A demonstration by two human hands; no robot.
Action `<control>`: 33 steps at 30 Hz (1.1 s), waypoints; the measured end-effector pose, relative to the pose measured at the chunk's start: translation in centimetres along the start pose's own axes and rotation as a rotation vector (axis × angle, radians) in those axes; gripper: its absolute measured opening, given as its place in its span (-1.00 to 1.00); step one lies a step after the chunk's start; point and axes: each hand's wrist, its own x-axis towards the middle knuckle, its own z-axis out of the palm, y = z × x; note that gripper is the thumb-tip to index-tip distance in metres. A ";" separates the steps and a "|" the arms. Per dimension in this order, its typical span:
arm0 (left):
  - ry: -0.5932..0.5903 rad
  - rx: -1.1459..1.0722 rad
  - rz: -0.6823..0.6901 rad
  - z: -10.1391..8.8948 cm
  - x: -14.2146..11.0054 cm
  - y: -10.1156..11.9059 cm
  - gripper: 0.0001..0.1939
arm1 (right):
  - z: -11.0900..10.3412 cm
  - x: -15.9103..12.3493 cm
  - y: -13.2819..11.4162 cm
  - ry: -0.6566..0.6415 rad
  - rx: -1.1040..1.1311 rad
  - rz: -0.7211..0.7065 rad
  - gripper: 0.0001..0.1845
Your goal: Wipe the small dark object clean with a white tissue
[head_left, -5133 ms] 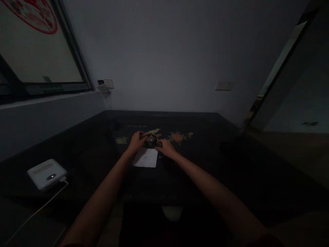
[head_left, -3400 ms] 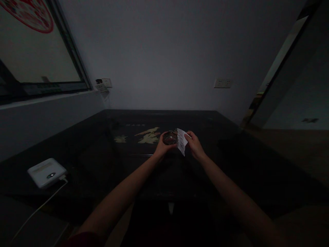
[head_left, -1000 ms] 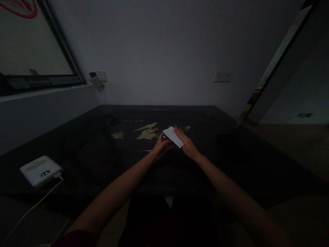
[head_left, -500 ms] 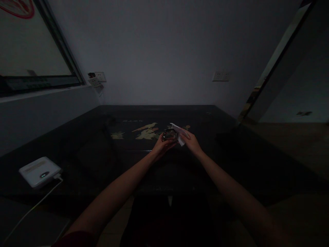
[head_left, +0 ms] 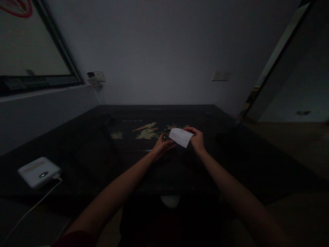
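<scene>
Over the dark table, my left hand [head_left: 160,146] is closed around a small see-through glass vessel [head_left: 166,135] with a faceted rim. It is too dark to tell whether this is a cup or an ashtray. A white paper tissue [head_left: 181,136] spreads flat across the vessel's right side and hides much of its opening. My right hand [head_left: 197,138] pinches the tissue by its right edge, with the fingers partly behind it.
A black table [head_left: 97,161] with a bird-and-flower picture [head_left: 146,132] lies below. At its left stands a white box-shaped device [head_left: 38,171] with a cable [head_left: 38,204]. Wall sockets [head_left: 220,76] and a window [head_left: 36,44] are beyond.
My right hand has moved slightly right. The tissue, bunched and edge-on beside the vessel before, now lies spread out and partly covers it. My left hand keeps its hold.
</scene>
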 end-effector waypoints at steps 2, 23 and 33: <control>-0.001 0.001 -0.010 0.0 0.0 0.0 -0.44 | -0.1 0.0 -0.6 -0.032 -0.029 -0.081 -0.78; -0.141 0.135 -0.048 -0.2 -0.1 -0.4 -0.36 | -0.5 -0.2 -3.1 0.123 -0.277 -0.319 -0.74; -0.163 0.186 -0.052 -0.3 0.3 -0.8 -0.35 | -1.4 0.5 -3.2 0.200 -0.637 -0.434 -0.81</control>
